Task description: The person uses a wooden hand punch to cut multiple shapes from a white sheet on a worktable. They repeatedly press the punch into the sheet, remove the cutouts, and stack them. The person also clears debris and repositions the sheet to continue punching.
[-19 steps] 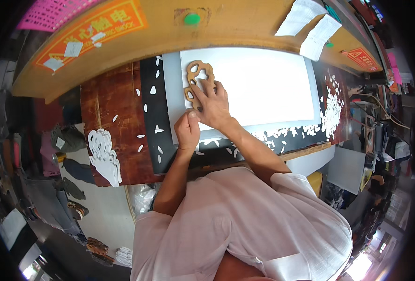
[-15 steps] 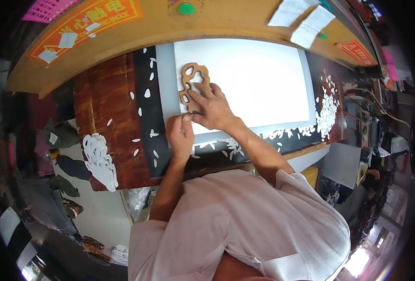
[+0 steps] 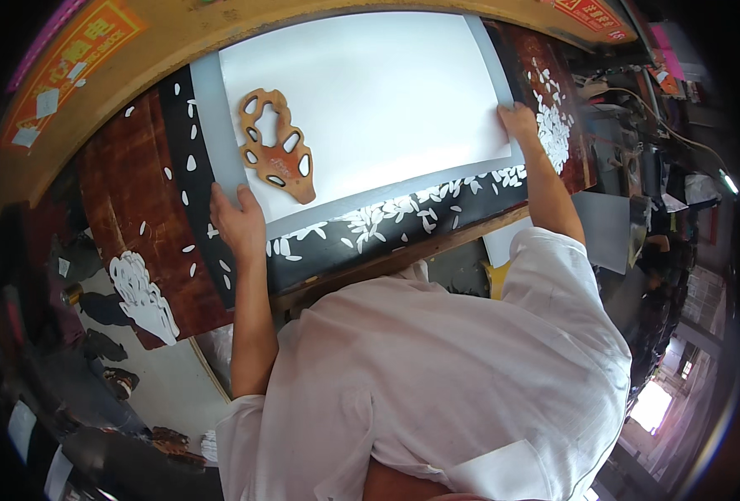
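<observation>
A craft or cutting workshop seen from above. A worn dark wooden tabletop (image 3: pixel 128 200) carries a large white sheet (image 3: pixel 370 92) on a grey cutting mat (image 3: pixel 205 108), with a brown cut-out template (image 3: pixel 276 146) lying on the sheet. Small white offcuts (image 3: pixel 386 213) litter the black strip along the tabletop's edge. Cluttered tools and cables (image 3: pixel 645 125) crowd the right side, and bright posters (image 3: pixel 69 54) hang beyond.
</observation>
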`<state>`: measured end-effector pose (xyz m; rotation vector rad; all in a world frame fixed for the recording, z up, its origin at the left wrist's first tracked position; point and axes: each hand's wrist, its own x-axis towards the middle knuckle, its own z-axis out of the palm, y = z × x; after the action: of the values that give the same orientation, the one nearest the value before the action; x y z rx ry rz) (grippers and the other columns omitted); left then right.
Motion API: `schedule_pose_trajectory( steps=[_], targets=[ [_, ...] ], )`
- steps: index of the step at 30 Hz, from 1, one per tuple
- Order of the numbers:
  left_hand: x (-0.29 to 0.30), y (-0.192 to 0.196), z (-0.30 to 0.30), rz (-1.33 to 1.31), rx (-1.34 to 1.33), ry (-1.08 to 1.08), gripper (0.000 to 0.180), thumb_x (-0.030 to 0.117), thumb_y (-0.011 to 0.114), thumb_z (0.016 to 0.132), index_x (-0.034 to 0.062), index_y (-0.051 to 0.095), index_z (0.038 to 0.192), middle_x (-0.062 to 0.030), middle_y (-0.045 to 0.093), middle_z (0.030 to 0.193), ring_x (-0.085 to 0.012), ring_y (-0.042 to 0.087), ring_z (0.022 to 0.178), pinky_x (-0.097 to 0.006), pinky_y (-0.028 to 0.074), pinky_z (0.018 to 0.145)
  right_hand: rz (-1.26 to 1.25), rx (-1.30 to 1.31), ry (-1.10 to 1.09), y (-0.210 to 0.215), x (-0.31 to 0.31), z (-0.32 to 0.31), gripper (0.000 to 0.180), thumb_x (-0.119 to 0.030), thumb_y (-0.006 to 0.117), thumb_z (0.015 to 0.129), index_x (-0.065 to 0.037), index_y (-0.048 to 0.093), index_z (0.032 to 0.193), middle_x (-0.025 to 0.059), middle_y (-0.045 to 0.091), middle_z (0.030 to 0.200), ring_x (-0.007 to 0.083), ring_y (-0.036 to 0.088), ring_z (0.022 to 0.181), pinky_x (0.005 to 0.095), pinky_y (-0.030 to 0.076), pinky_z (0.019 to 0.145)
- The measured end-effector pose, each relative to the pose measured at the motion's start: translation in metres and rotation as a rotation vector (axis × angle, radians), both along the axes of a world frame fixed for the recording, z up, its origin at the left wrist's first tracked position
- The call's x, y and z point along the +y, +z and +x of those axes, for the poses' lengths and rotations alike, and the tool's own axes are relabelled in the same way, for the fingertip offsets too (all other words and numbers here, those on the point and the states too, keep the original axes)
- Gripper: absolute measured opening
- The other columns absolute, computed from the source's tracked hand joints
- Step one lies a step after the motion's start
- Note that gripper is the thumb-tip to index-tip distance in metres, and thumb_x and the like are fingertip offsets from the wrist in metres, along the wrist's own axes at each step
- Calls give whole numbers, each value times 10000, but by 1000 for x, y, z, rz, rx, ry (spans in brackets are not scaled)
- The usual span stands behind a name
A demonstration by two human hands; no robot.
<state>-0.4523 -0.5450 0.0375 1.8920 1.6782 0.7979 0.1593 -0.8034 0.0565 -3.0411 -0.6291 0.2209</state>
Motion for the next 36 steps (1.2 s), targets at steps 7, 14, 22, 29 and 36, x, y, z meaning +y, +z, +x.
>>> schedule_pose_trajectory(
  steps=[7, 14, 22, 29, 36],
  targets=[
    [-20, 4, 32, 92, 167, 164, 746, 473, 670, 967, -28, 539, 1504, -282, 606, 1388, -446, 572, 1266, -542, 455, 1066, 66, 101, -93, -5, 15, 26, 955, -729, 584, 902, 43, 594, 1463, 320, 614, 1454, 442, 588, 1378, 452, 452, 1171],
    [-63, -1, 24, 146, 214, 99, 717, 453, 671, 976, -18, 544, 1501, -275, 573, 1428, -459, 547, 1274, -549, 423, 1085, 119, 16, -100, -22, -16, 18, 996, -758, 522, 902, 47, 574, 1486, 366, 593, 1446, 473, 574, 1380, 488, 441, 1179],
    [-57, 11, 1, 99, 31, -70, 600, 245, 666, 984, -35, 519, 1494, -316, 514, 1495, -485, 490, 1375, -577, 379, 1147, -36, -262, 154, 11, 18, -27, 782, -640, 582, 948, -50, 628, 1460, 309, 641, 1391, 465, 611, 1301, 523, 468, 1141],
    [-91, 25, -35, 212, -42, -190, 480, 56, 580, 976, -31, 556, 1447, -282, 491, 1512, -476, 447, 1395, -553, 354, 1176, 747, 521, 878, 37, 63, -324, 127, -69, 733, 926, -47, 756, 1049, 144, 745, 1195, 346, 691, 1112, 434, 583, 934],
    [-128, 7, -99, 126, -111, -119, 409, 85, 537, 1043, -43, 560, 1431, -276, 568, 1439, -454, 527, 1354, -516, 402, 1169, 734, 573, 1732, 24, 65, -506, 363, -215, 727, 868, -12, 734, 1169, 146, 679, 1345, 342, 591, 1336, 489, 451, 1180]
  ],
)
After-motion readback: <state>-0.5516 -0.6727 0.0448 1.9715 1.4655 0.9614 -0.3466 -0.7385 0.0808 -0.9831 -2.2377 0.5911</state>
